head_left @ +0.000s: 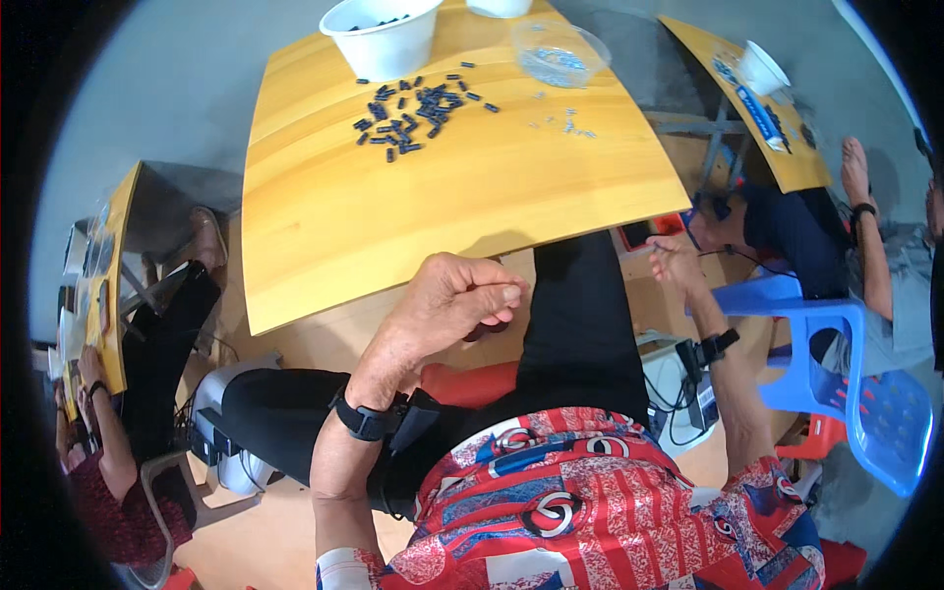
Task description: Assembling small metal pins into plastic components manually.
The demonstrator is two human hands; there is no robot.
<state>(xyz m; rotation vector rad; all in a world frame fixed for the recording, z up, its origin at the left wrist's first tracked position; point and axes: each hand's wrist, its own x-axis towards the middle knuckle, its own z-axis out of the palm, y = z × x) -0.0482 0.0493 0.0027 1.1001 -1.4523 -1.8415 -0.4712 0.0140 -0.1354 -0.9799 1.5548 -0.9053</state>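
My left hand (457,300) is closed just off the near edge of the wooden table (315,226), its thumb pressed against curled fingers. Whatever it may hold is hidden. To the right of the table's front corner, my right hand (677,262) is pinched together, and I cannot make out what is in its fingertips. A loose heap of small black cylindrical pieces (433,103) lies on the far half of the table. Behind it stands a white tub (383,49) with more black pieces inside. A clear round plastic dish (562,67) holds small silvery parts, and several tiny ones (570,126) are scattered before it.
Another white container (500,6) is at the far edge. A blue plastic chair (836,344) and a seated person (875,246) are at my right, by a second table (796,162). Another person (118,472) works at a table on the left. Cables hang near my right forearm.
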